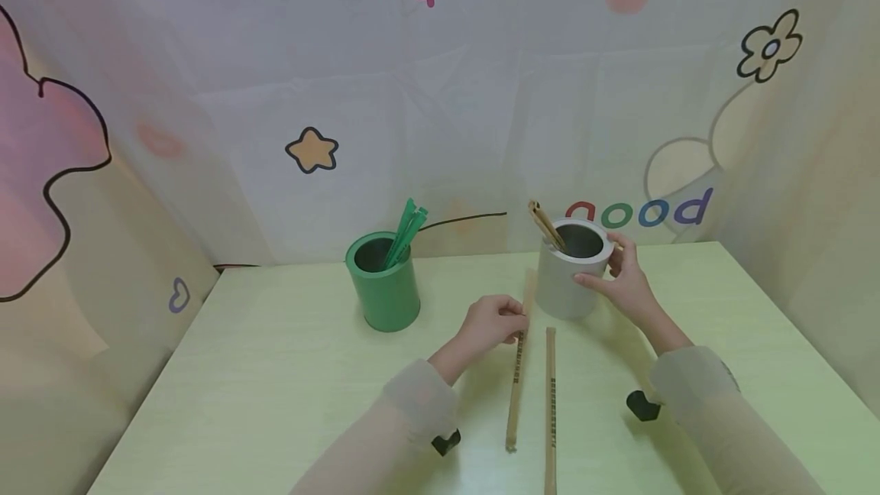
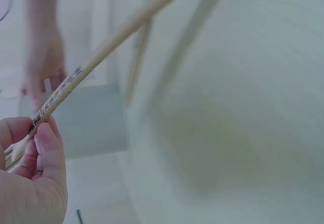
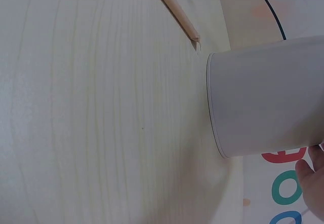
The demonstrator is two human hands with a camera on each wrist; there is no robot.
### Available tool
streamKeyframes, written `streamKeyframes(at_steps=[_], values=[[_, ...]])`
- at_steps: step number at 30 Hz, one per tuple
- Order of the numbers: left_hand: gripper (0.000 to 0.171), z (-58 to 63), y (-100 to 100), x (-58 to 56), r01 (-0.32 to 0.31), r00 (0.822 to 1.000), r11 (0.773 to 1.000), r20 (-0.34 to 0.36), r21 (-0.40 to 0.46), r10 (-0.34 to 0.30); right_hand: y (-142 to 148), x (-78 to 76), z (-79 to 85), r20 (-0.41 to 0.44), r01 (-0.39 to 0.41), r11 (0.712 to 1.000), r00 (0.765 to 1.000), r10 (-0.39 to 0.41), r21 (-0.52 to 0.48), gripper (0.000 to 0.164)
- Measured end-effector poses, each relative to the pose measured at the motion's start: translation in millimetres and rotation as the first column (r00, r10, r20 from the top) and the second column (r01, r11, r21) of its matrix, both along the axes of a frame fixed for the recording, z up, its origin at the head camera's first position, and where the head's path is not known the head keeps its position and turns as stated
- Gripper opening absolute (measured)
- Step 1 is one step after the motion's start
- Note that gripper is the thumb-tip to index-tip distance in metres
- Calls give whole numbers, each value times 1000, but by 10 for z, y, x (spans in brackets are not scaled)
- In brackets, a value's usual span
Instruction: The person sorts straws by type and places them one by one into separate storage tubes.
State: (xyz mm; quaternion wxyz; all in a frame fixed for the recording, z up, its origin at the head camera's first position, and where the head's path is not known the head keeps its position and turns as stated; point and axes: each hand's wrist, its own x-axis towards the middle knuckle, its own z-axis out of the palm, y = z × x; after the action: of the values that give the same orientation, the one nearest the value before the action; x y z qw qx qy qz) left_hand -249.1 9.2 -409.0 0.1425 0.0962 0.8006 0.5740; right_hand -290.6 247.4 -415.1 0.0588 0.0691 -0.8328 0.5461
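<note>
My left hand (image 1: 491, 321) pinches a thin brown paper-wrapped straw (image 1: 517, 373) with dark print between thumb and fingertips. In the left wrist view the straw (image 2: 109, 48) slants up and away from the fingers. My right hand (image 1: 627, 281) grips the far right side of a white cylindrical holder (image 1: 567, 289), thumb on the front, fingers at the rim. Brown straws (image 1: 545, 224) lean inside that holder. A second loose brown straw (image 1: 551, 411) lies on the table, just right of the pinched one. The right wrist view shows the holder's smooth side (image 3: 268, 97).
Left of the hands stands a green cylindrical holder (image 1: 386, 300) with several green wrapped straws (image 1: 407, 234) in it. The pale wooden table (image 1: 261, 373) ends at a printed cloth backdrop (image 1: 467, 136) behind both holders.
</note>
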Motion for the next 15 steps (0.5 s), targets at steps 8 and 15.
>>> streamKeyframes(at_steps=[8, 15], values=[[18, 422, -70, -131, -134, 991, 969, 31, 206, 131, 1, -7, -10, -3, 5, 1000, 1000, -5, 0, 91], [19, 723, -110, -206, -232, 971, 909, 29, 345, 237, 5, -7, -7, 4, 4, 1000, 1000, -4, 5, 91]])
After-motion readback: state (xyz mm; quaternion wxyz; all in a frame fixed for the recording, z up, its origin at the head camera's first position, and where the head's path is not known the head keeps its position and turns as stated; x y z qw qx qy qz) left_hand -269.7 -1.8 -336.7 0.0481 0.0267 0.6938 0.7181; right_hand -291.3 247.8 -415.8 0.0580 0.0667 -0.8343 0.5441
